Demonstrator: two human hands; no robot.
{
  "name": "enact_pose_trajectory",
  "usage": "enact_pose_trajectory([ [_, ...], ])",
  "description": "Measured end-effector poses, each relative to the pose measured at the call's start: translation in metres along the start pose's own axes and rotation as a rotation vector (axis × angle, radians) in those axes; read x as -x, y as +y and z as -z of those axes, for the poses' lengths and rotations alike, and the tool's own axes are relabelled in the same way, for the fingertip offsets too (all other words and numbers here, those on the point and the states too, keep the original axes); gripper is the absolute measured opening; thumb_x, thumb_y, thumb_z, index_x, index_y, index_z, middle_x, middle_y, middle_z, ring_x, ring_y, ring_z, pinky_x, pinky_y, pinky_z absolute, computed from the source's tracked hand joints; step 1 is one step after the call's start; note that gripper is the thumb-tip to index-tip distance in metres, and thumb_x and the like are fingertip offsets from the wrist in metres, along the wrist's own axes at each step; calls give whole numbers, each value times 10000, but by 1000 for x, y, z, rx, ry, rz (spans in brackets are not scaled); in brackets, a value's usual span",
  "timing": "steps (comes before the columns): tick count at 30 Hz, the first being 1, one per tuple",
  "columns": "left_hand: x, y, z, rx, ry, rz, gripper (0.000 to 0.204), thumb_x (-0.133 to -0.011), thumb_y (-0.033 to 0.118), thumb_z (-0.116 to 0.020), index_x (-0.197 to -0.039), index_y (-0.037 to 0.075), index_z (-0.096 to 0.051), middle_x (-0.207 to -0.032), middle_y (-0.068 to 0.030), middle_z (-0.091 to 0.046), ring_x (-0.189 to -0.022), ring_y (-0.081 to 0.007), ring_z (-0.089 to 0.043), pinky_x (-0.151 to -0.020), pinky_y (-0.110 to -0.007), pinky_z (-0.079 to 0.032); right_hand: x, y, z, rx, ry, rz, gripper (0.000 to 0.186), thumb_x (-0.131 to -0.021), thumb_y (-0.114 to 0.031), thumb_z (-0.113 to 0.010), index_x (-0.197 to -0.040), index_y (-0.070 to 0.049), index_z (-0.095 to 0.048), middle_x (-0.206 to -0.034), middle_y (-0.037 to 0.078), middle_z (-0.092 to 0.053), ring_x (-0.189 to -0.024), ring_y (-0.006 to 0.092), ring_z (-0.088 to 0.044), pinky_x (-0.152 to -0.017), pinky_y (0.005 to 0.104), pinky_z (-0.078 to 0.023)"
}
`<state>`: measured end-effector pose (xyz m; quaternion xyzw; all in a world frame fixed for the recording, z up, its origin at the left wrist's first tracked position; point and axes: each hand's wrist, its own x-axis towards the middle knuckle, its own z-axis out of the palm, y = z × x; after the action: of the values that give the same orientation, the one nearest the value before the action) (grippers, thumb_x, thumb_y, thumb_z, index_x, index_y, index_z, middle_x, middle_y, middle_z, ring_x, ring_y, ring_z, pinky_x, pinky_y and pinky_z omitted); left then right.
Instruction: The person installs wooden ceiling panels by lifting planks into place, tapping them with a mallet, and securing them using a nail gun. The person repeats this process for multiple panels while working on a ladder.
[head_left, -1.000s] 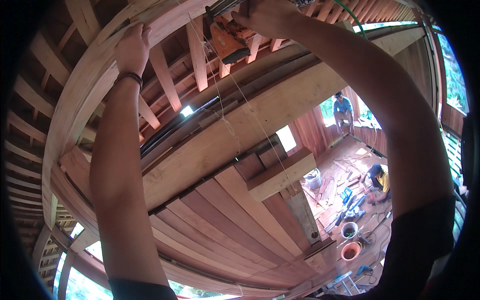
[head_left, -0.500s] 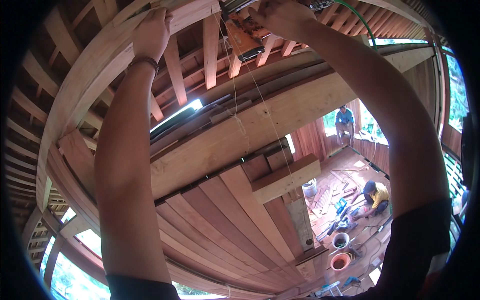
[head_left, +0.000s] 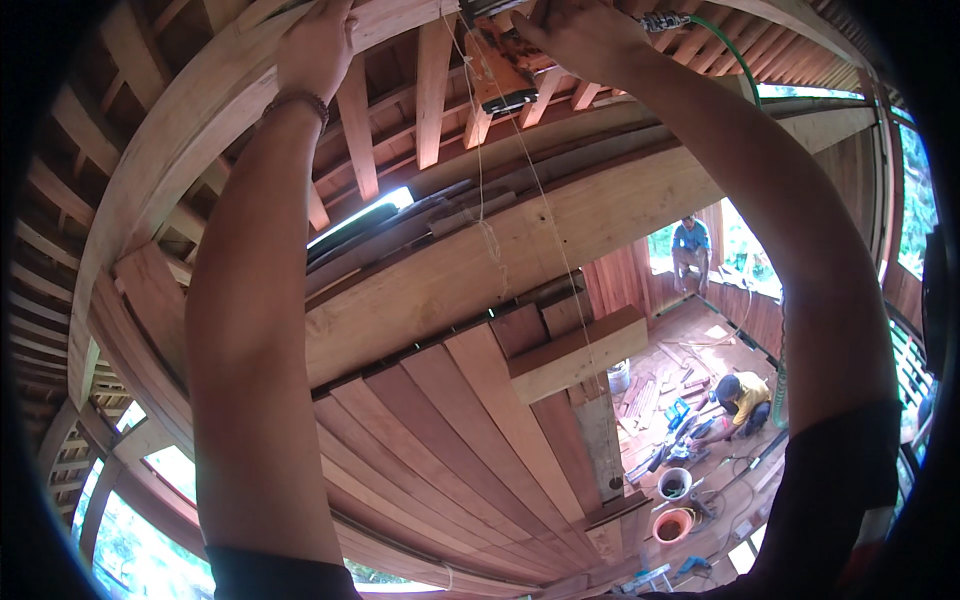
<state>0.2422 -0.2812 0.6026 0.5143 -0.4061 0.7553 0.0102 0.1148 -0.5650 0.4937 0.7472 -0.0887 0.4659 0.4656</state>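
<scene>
Overhead, my left hand point(head_left: 315, 50) is closed over the edge of a pale wooden beam point(head_left: 400, 22); some fingertips are hidden behind it. To its right my right hand point(head_left: 590, 42) grips an orange and black nail gun point(head_left: 500, 72), worn and scuffed. The gun's top is cut off by the upper rim, and its nose lies close to the beam's right end. A green air hose point(head_left: 735, 50) runs from a metal fitting beside my right wrist. Thin strings point(head_left: 535, 175) hang down from near the gun.
A thick crossbeam point(head_left: 430, 270) spans below my arms, stacked boards behind it. Under it are planks point(head_left: 440, 400) and a short wood block point(head_left: 580, 355). Far below, a person in yellow point(head_left: 742, 402) crouches near tools and buckets point(head_left: 673, 525); another in blue point(head_left: 690, 245) is by an opening.
The view has shifted slightly, so the beam and nail gun appear a little higher and further right. More of the hose fitting shows. Both hands keep their hold. The person in yellow leans lower.
</scene>
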Motion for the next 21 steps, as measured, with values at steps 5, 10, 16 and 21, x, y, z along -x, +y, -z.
enact_pose_trajectory([
  [5, -6, 0, 7, 2, -75, 3, 119, -882, 90, -632, -992, 47, -631, -976, -194, -680, -944, -419, -652, -837, -510, -522, -1, -6, -1, 43, 71, 6, 567, -989, -199, -412, -1545, -96, -377, -1166, 276, -688, -1089, 455, -661, -985, 603, -480],
  [10, -8, -13, 11, 36, -84, -11, 116, -877, 113, -638, -952, 26, -636, -964, -219, -676, -936, -436, -647, -840, -518, -517, -15, -11, -5, -125, 71, 20, 581, -949, -213, -487, -1504, -49, -431, -1245, 269, -655, -1156, 434, -630, -1048, 570, -450],
  [16, -7, -14, 7, -12, -90, -8, 137, -882, 149, -651, -945, 29, -629, -946, -223, -679, -914, -435, -656, -820, -529, -516, -31, -29, -19, 139, 234, -13, 713, -911, -156, -585, -1586, -133, -355, -975, 195, -732, -970, 324, -702, -863, 454, -556],
  [21, -7, -11, 10, -1, -104, -8, 130, -899, 156, -642, -945, 36, -627, -937, -214, -684, -902, -425, -663, -811, -529, -517, -33, -28, -27, 147, 292, -9, 743, -884, -160, -608, -1580, -118, -352, -945, 193, -728, -929, 326, -701, -832, 451, -552],
])
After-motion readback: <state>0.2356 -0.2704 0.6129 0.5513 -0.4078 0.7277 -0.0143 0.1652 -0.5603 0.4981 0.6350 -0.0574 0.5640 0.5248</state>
